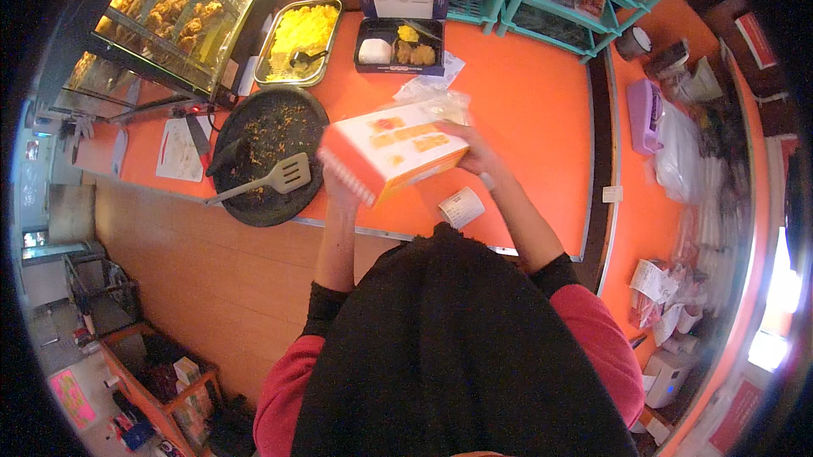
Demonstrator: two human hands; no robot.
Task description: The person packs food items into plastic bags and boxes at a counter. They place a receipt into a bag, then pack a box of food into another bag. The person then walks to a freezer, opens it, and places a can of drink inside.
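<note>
Above the orange counter, a white and orange cardboard food box [397,142] with food pictures is held tilted and slightly blurred. My left hand [340,187] grips its left end from below, partly hidden by the box. At the other end is my right hand [473,149], fingers over the top edge. Clear plastic [448,104] shows just behind the box, and whether a hand holds it I cannot tell. Farther back stands an opened meal box [397,69] with a white wrapped portion [375,51], fried pieces [416,54] and yellow food [408,33].
Left of my hands, a plastic spatula [289,176] lies on a round black griddle plate [289,120]. Behind are a metal tray [336,31] of yellow food and a lit display case [171,18] of fried food. Turquoise baskets [502,9] edge the back; a printed receipt [462,207] lies near me.
</note>
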